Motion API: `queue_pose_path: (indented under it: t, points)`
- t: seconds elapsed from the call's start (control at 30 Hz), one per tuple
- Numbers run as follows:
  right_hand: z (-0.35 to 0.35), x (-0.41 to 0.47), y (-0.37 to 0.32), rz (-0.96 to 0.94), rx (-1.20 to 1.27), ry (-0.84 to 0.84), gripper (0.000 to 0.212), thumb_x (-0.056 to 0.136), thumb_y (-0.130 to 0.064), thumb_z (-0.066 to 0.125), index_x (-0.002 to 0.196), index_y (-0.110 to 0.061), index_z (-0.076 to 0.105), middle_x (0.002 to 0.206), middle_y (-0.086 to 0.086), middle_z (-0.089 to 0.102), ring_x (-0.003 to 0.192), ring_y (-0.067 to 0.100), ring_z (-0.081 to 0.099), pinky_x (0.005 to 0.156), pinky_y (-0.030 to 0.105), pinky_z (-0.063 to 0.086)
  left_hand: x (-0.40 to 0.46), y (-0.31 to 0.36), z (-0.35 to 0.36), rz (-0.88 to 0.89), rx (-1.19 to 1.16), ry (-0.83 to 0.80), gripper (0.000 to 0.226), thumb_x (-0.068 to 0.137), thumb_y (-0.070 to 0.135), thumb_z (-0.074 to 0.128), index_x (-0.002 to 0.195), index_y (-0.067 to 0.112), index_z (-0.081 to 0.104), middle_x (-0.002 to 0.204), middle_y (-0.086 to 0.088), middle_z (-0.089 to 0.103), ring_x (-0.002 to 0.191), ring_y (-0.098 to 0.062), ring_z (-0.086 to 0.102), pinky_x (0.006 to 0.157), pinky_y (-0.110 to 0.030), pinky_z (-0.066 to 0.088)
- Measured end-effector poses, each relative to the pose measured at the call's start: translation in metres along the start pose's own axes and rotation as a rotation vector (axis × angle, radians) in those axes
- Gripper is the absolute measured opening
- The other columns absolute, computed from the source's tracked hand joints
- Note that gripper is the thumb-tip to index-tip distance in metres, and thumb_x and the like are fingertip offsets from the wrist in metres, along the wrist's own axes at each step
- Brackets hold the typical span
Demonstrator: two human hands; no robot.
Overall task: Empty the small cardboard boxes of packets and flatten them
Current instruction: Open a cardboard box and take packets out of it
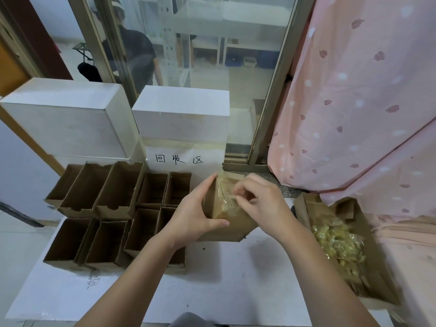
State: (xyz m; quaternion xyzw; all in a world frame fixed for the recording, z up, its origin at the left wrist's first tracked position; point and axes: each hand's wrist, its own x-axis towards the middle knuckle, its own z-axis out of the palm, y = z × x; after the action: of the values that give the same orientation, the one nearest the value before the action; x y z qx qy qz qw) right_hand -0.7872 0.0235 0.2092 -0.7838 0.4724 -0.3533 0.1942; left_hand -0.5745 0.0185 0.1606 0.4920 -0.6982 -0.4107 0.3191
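Left of the taped box, well apart from it: two big white cartons [68, 119], and in front of them a cluster of open brown cardboard boxes [113, 213] standing upright in rows, mouths up, looking empty as far as the shadowed insides allow. Behind the taped box, a second white carton with a handwritten paper label [179, 159].

Centre, on the white work surface [212, 284]: the taped box [226, 223], a small brown corrugated carton, sealed along its top edge with clear, glossy tape [224, 197] that wrinkles and catches the light. Left hand [198, 213] wrapped round the box's left side, thumb laid across the front face, holding it steady. Right hand [262, 201] curled at the tape, fingertips pinching at a loose strip near the top seam.

Likely light and fairly stiff in the walls but easy to crush at the corners; best held by the side panels, as here, with the pull kept along the seam so the tape lifts rather than tears the paper skin. Tape slick and clingy, apt to stick to fingers.

Right of the taped box, near it: an open shallow carton [304, 208] holding a heap of small clear yellowish packets [337, 244], partly under a pink patterned curtain [365, 102].
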Motion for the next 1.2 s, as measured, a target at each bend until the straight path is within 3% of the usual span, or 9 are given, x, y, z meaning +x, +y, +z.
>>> queue_pose_path:
  t: [0.1,0.33,0.47,0.57,0.67,0.73,0.8,0.93,1.2]
  points:
    - [0.001,0.001,0.001,-0.018,-0.067,-0.012,0.022,0.081,0.001,0.07,0.084,-0.021,0.072,0.089,-0.013,0.059,0.074,0.014,0.058,0.064,0.033,0.049,0.003,0.003,-0.001,0.021,0.024,-0.001,0.118,0.067,0.024,0.099,0.158,0.047,0.027,0.146,0.04,0.043,0.14,0.014,0.039,0.116,-0.018,0.034]
    - [-0.01,0.007,0.002,-0.011,-0.141,-0.221,0.021,0.086,-0.006,0.073,0.092,-0.025,0.081,0.091,-0.018,0.065,0.072,0.009,0.063,0.07,0.037,0.054,0.002,0.0,0.0,0.008,0.039,-0.038,0.119,0.067,0.025,0.099,0.159,0.043,0.027,0.142,0.043,0.042,0.136,0.018,0.039,0.112,-0.012,0.034]
    - [-0.011,0.008,0.004,0.012,-0.12,-0.342,0.016,0.095,-0.022,0.07,0.108,-0.026,0.08,0.1,-0.015,0.068,0.088,0.007,0.064,0.083,0.036,0.053,0.002,-0.004,-0.003,-0.024,0.022,-0.021,0.119,0.065,0.03,0.1,0.162,0.036,0.031,0.151,0.029,0.047,0.14,0.01,0.041,0.119,-0.027,0.038]
    - [-0.007,0.006,-0.001,0.043,-0.105,-0.286,0.026,0.096,-0.042,0.061,0.109,-0.028,0.078,0.104,-0.016,0.066,0.097,0.008,0.062,0.087,0.036,0.051,0.002,-0.005,-0.002,-0.041,0.003,0.005,0.124,0.061,0.048,0.096,0.164,0.034,0.028,0.156,0.02,0.047,0.143,0.002,0.043,0.12,-0.039,0.041]
    - [0.0,0.005,-0.008,0.071,-0.168,-0.188,0.046,0.084,-0.065,0.061,0.107,-0.028,0.074,0.105,-0.017,0.062,0.104,0.006,0.053,0.087,0.028,0.047,0.005,-0.004,0.003,-0.058,-0.028,0.066,0.12,0.063,0.054,0.093,0.163,0.034,0.029,0.153,0.016,0.051,0.142,-0.004,0.047,0.117,-0.043,0.044]
    - [0.007,0.006,-0.009,0.038,-0.226,-0.09,0.046,0.079,-0.062,0.065,0.106,-0.025,0.071,0.104,-0.015,0.06,0.103,0.009,0.051,0.085,0.028,0.046,0.008,-0.003,0.007,-0.065,-0.036,0.105,0.112,0.067,0.059,0.092,0.16,0.036,0.033,0.149,0.014,0.055,0.138,-0.011,0.052,0.112,-0.047,0.048]
    - [0.012,0.007,-0.008,0.021,-0.192,-0.012,0.032,0.083,-0.05,0.068,0.102,-0.024,0.071,0.1,-0.014,0.06,0.1,0.012,0.054,0.083,0.033,0.05,0.01,-0.001,0.009,-0.076,-0.035,0.14,0.113,0.064,0.067,0.091,0.158,0.038,0.034,0.149,0.015,0.053,0.138,-0.012,0.052,0.111,-0.048,0.049]
    - [0.017,0.007,-0.007,-0.008,-0.148,0.008,0.012,0.094,-0.032,0.065,0.093,-0.024,0.073,0.095,-0.013,0.061,0.096,0.011,0.055,0.08,0.04,0.052,0.007,-0.003,0.012,-0.089,-0.007,0.176,0.123,0.058,0.067,0.093,0.16,0.037,0.03,0.152,0.02,0.048,0.139,-0.007,0.049,0.112,-0.045,0.048]
    - [0.02,0.007,-0.005,0.034,-0.103,0.037,0.012,0.1,-0.024,0.056,0.091,-0.018,0.062,0.089,-0.013,0.057,0.088,0.005,0.046,0.077,0.025,0.039,0.006,-0.008,0.016,-0.105,-0.044,0.157,0.124,0.06,0.059,0.095,0.16,0.036,0.026,0.155,0.018,0.044,0.141,-0.007,0.046,0.114,-0.045,0.047]
